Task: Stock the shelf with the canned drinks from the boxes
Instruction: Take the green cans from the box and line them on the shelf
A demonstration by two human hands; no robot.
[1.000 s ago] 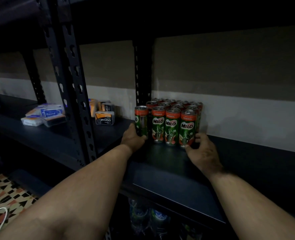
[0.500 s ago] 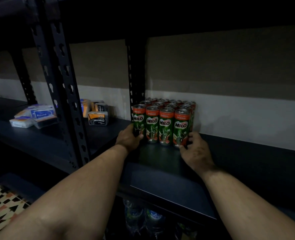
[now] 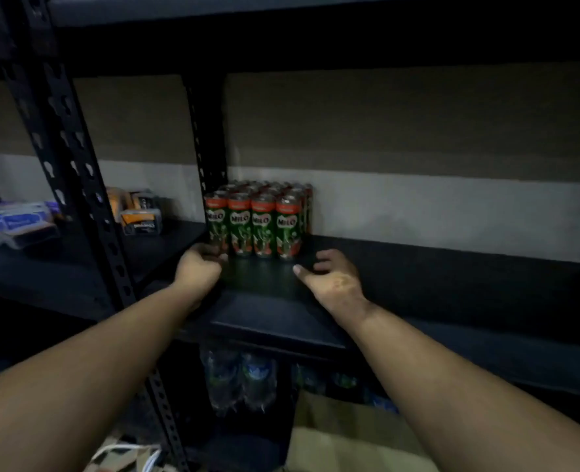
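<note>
The right hand has come off the Milo cans, fingers loosely spread just beside them; the left hand curls at the front-left can's base, cans upright on the shelf against the wall

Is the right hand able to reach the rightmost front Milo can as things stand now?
Probably yes. The right hand rests open on the shelf, just in front of and right of that can, and nothing lies between them.
</note>
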